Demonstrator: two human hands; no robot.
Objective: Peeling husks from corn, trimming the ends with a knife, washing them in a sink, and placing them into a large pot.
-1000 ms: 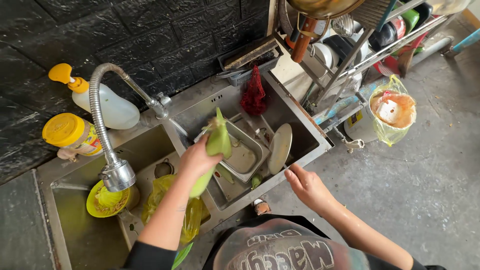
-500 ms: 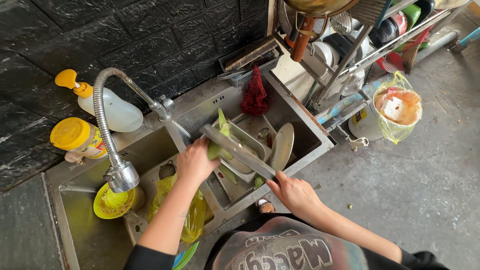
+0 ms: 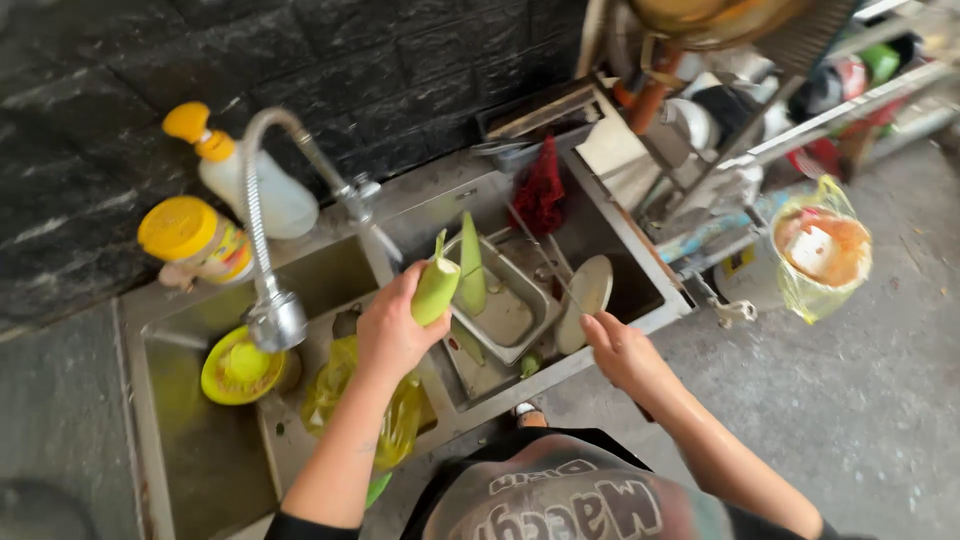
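While left hand wraps pale green gourd, long axis tilted upward at frame centre, right hand pinches thin knife, blade aimed upper left toward gourd, above sink.

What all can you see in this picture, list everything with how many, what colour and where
green vegetable: 1, pale green, held up over the sink divider
second vegetable piece: 1, pale green, upright in the metal tray
knife: 1, thin metal blade, over the right basin
metal tray: 1, steel, right basin
plate: 1, pale, leaning on edge in the right basin
red mesh scrubber: 1, red, back of the right basin
tap: 1, steel flexible hose, over the left basin
yellow bowl: 1, yellow, left basin
yellow bag: 1, yellow, left basin
bottle: 1, white with orange top, behind the sink
jar: 1, yellow lid, behind the sink
bagged bucket: 1, yellow-green bag, floor at right
left hand: holds the green vegetable
right hand: holds the knife
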